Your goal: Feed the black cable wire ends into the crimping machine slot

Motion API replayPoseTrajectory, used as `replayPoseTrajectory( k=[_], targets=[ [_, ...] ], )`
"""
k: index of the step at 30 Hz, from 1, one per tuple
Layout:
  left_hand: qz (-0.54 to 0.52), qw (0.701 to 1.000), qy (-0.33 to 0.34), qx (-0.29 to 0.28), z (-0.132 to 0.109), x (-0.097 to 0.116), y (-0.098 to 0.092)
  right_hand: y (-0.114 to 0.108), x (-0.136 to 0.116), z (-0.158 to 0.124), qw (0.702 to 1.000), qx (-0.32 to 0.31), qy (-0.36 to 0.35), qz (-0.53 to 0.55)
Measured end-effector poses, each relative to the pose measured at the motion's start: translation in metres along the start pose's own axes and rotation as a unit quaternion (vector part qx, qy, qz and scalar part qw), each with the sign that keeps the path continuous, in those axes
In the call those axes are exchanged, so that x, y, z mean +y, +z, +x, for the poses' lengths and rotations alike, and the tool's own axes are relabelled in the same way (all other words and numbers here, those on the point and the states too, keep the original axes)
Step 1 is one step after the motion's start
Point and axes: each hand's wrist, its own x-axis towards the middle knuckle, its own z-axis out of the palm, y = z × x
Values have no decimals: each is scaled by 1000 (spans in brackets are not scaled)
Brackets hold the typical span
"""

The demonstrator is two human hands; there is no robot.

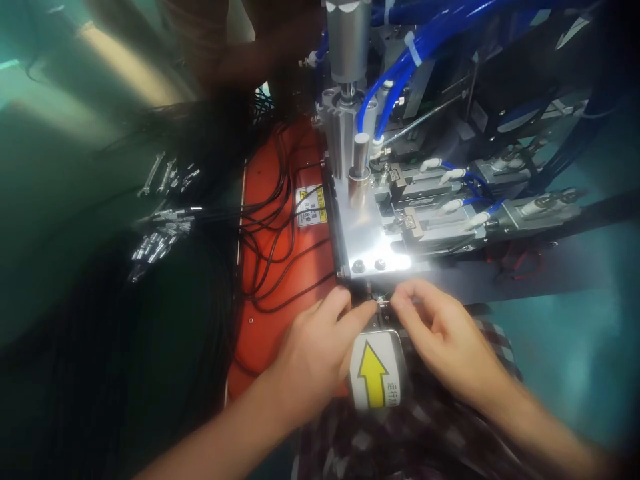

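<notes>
My left hand (pixel 320 340) is closed, its index finger stretched toward a small shiny piece (pixel 383 302) at the front edge of the machine. On the other side of that piece, my right hand (pixel 437 323) pinches with thumb and fingertips. What either hand grips is too small and partly hidden. Just above them sits a bright metal plate (pixel 373 233) with two dark screws. Below the fingertips is a white label with a yellow arrow (pixel 373 373). Several black cables (pixel 273 250) run over the red panel (pixel 263 340) beside my left hand.
Silver-tipped cable ends (pixel 157 243) lie at left beside wrenches (pixel 153 173) and a large dark bundle of cables (pixel 205 333). Blue air hoses (pixel 400 73), a metal cylinder (pixel 347 43) and several slides (pixel 445 227) stand behind my hands. Red-handled pliers (pixel 520 267) lie at right.
</notes>
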Motion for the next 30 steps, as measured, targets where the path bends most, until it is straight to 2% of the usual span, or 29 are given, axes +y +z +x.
replayPoseTrajectory(
  k=[13, 15, 18, 19, 21, 24, 30],
  targets=[
    [-5, 1000, 5, 7, 1, 0, 0, 0, -4, 4, 995, 21, -28, -95],
    [-6, 1000, 9, 8, 0, 0, 0, -2, -4, 6, 996, 0, 1, -85],
    [-7, 1000, 4, 6, -1, -1, 1, -7, 0, 8, 992, -86, 94, 5],
    [-8, 1000, 0, 4, -2, -1, 2, -8, 2, 7, 988, -97, 115, 31],
    [-11, 1000, -7, -2, -3, -1, 2, -9, 5, 5, 990, -69, 114, 53],
    [-12, 1000, -5, -6, -2, -1, 2, -7, 5, 2, 998, 16, 50, 38],
    [-15, 1000, -4, -3, -1, -1, 1, 2, 0, 2, 998, 61, -13, 27]
  ],
)
